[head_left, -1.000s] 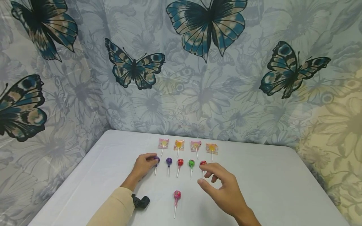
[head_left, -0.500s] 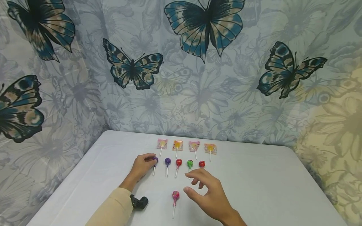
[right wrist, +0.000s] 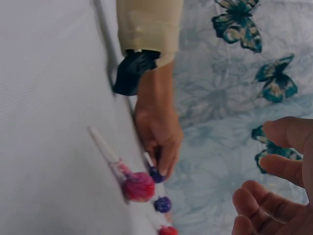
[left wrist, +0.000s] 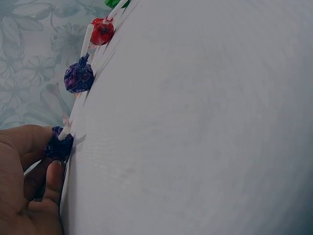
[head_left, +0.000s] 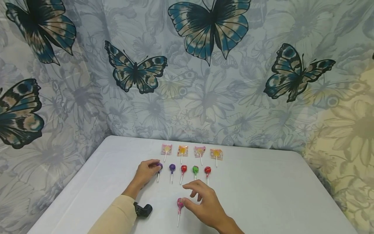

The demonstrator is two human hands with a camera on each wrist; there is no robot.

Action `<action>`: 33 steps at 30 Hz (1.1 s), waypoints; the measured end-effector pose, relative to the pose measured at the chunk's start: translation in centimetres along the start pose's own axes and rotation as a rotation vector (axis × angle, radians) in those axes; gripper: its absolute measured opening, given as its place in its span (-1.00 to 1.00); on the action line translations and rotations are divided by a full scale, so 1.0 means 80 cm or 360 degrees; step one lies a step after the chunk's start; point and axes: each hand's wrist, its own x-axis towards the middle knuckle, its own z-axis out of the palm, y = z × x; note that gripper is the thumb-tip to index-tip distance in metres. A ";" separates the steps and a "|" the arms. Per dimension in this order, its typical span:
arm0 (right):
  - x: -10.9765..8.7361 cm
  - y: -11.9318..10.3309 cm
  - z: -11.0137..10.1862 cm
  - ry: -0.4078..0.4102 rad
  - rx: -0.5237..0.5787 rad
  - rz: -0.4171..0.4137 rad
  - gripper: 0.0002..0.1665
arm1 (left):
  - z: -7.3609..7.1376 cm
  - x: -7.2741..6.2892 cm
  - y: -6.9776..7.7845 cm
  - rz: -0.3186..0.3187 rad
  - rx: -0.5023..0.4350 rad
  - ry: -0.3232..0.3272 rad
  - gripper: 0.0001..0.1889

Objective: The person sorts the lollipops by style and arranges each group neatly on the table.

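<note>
At the left end of a row of lollipops, my left hand (head_left: 145,173) pinches the head of a purple lollipop (left wrist: 60,148) that lies on the table. Its fingers partly cover that head. My right hand (head_left: 208,205) hovers with fingers apart over the near part of the table, holding nothing. In the head view its thumb overlaps the edge of a pink lollipop (head_left: 179,203) lying alone in front of the row. The right wrist view shows a gap between the fingers and this pink lollipop's head (right wrist: 139,187).
The row continues rightward with another purple lollipop (head_left: 172,167), a red one (head_left: 183,168), a green one (head_left: 195,169) and a second red one (head_left: 207,170). Behind it lie several flat-wrapped lollipops (head_left: 182,150) on the white table (head_left: 263,188). A butterfly-patterned cloth (head_left: 204,107) hangs behind.
My right hand has moved left and nearer, from the red lollipop at the row's right end to beside the pink one. My left hand has stayed on the purple lollipop.
</note>
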 end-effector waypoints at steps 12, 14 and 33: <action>-0.002 0.026 0.029 -0.0149 -0.0081 0.0186 -0.67 | 0.003 0.002 -0.003 -0.0013 -0.0004 0.0008 -0.68; -0.001 0.029 0.031 -0.0155 -0.0087 0.0206 -0.67 | 0.003 0.003 -0.004 -0.0014 -0.0010 0.0010 -0.68; -0.004 0.050 0.050 -0.0201 -0.0073 0.0289 -0.59 | 0.003 0.001 -0.001 -0.0005 -0.0012 0.0017 -0.68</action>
